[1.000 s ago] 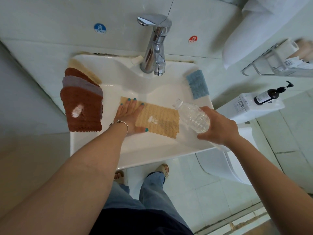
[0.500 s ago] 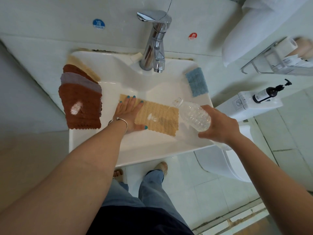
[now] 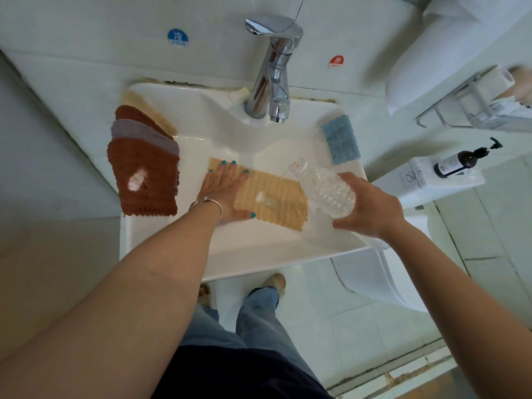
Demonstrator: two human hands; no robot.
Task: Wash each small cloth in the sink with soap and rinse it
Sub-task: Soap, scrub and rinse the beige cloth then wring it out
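Clear ribbed plastic bottle point(image 3: 326, 189) was what had changed most: within the last second we had tipped it further, until its open mouth pointed down toward the tan waffle-weave cloth point(image 3: 273, 198), and a thin stream now ran from the mouth onto the cloth near the white dab of soap point(image 3: 260, 196). Our right hand point(image 3: 371, 207) had its fingers wrapped around the bottle's lower body. Our left hand point(image 3: 223, 191) had stayed flat, fingers spread and pressing the cloth's left end against the white ceramic sink point(image 3: 178, 251), in front of the chrome tap point(image 3: 272, 67). We judged that this cloth was being wetted so the soap could be worked in, and that scrubbing and rinsing were not yet done. Left of the tap, the fanned stack of brown, grey and tan cloths point(image 3: 144, 165) waited on the sink's edge, the top one carrying its own soap dab. Right of the tap lay a small blue cloth point(image 3: 341, 139).
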